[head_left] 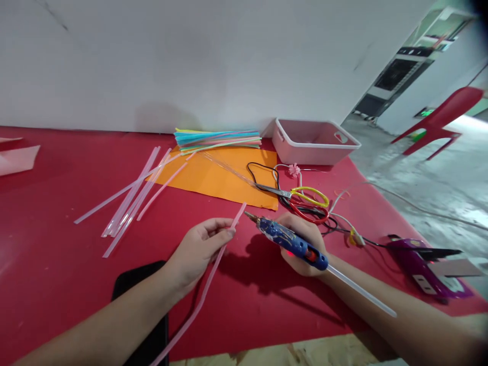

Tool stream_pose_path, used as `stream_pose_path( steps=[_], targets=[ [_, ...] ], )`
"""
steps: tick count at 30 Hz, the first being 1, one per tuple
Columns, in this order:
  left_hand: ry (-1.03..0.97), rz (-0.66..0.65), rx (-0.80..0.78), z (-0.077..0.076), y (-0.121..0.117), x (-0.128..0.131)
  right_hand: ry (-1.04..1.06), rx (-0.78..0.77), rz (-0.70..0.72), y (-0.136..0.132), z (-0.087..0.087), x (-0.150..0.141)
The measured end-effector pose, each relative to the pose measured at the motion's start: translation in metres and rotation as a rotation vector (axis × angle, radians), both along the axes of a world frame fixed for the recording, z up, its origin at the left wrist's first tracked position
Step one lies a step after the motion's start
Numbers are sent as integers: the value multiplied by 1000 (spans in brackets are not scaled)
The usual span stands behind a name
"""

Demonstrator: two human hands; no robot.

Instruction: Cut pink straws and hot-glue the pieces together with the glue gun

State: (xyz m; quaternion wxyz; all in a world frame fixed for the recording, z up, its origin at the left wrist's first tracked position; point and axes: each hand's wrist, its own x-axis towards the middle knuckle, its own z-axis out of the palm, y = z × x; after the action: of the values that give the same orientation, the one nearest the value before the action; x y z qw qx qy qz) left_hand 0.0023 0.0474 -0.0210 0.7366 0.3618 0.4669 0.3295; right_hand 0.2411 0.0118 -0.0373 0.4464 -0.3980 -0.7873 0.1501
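Note:
My left hand [200, 247] pinches a long pale pink pipe cleaner [208, 284] near its upper end, between thumb and fingers. The strip's tail hangs toward the bottom edge of the view. In my right hand [308, 230] is a blue hot glue gun [282, 235], its body streaked with dried glue. A clear glue stick [362, 288] juts from its rear. The metal nozzle points left, close beside the tip of the pipe cleaner; whether they touch I cannot tell. A red glow shows under the gun.
Scissors [308, 197] and tangled cords lie beyond my right hand. An orange sheet [217, 175] has bundled coloured pipe cleaners [217, 138] behind it. Clear glue sticks [133, 203] lie left. A pink basket [316, 152], purple device [423, 269] and black phone-like slab [152, 325] sit around.

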Motion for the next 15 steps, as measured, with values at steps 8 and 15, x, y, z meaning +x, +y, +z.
stream_pose_path(
  steps=[8,15],
  targets=[
    [23,-38,-26,11,-5,-5,-113,-58,148,-3,-12,7],
    [30,-79,-39,12,-6,-7,-172,-122,155,-6,-8,9]
  ],
)
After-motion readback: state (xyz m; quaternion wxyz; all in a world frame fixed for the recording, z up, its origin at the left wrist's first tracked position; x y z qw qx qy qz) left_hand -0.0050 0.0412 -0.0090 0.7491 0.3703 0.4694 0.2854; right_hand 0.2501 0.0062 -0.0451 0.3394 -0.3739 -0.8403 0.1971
